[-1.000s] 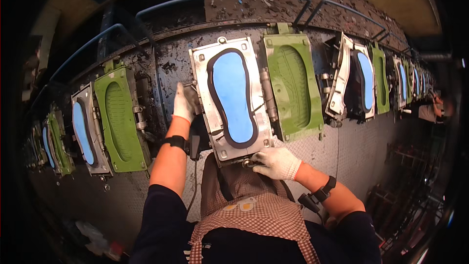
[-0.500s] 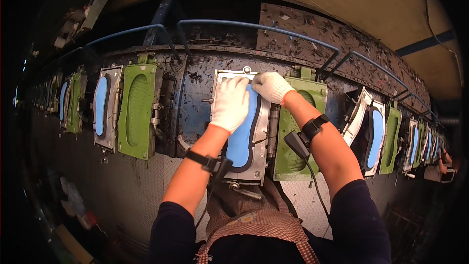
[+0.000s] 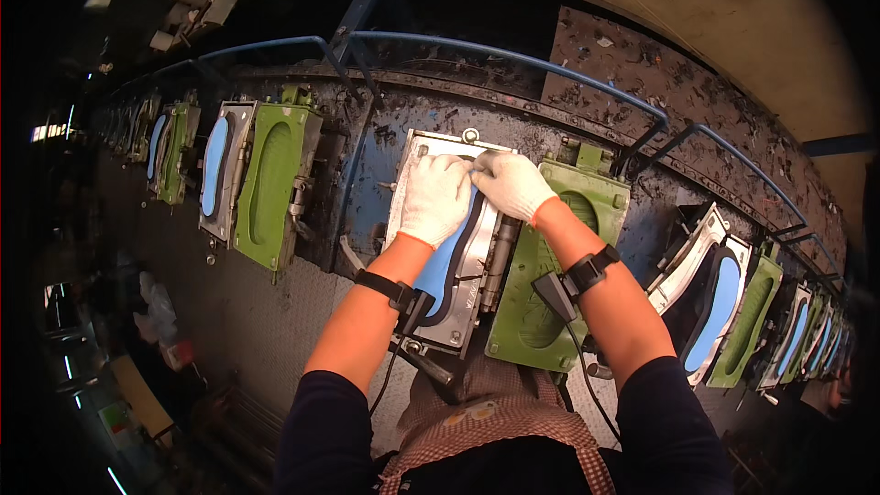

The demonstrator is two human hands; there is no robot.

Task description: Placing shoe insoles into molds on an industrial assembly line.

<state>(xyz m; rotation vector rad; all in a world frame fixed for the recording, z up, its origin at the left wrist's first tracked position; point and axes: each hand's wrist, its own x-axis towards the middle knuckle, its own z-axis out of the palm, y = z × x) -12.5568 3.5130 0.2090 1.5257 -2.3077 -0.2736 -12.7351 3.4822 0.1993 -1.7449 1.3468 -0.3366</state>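
Observation:
A long blue insole-shaped piece [image 3: 438, 273] with a black border lies in a silver metal mould [image 3: 475, 257] in front of me. Both my hands wear white knit gloves and meet at its far end. My left hand [image 3: 433, 197] rests over the piece, its fingers bent in toward the border. From the right, my right hand [image 3: 515, 185] pinches at the same spot, dark smudges on its fingertips. The gloves cover most of the far end, so the exact grip is partly hidden. Hinged to the mould's right side is an open green mould half [image 3: 527, 298] with a sole-shaped hollow.
More moulds with blue pieces line the bench on both sides, such as a green half [image 3: 275, 185] at left and a silver one [image 3: 713, 312] at right. A blue rail [image 3: 513, 53] runs behind. Black scraps litter the brown board [image 3: 632, 82]. A handle [image 3: 429, 367] juts toward me.
The view has tilted, so the bench slopes down more to the right. My left fingers have curled more, and the right fingertips have come up against them at the border.

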